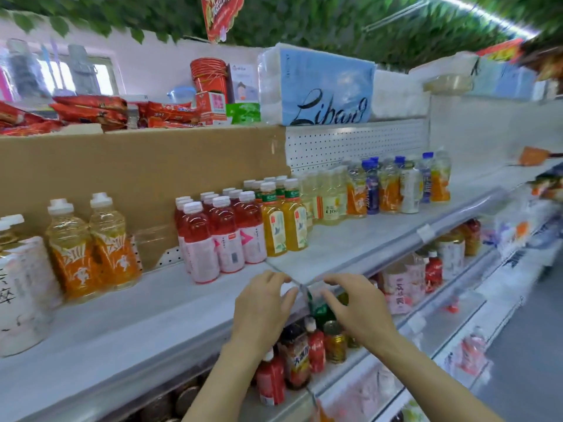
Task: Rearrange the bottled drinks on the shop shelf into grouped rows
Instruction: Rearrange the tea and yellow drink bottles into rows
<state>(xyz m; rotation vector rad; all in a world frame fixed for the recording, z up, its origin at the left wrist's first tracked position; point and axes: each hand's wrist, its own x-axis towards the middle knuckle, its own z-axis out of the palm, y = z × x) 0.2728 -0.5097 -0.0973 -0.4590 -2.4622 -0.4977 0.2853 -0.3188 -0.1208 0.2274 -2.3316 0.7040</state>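
Both hands at shelf [128, 324] edge, left hand [262, 306] and right hand [355, 309] pinching clear plastic film [303, 287] between fingertips

A single head-worn wide-angle view looks forward and down from close in front of a long white metal shop shelf [350, 248], which runs from the near left to the far right. Straight lines bow toward the edges. The top tier and a green leafy ceiling [335, 22] fill the upper part, lower tiers the bottom right. Two bare forearms enter from the bottom centre.
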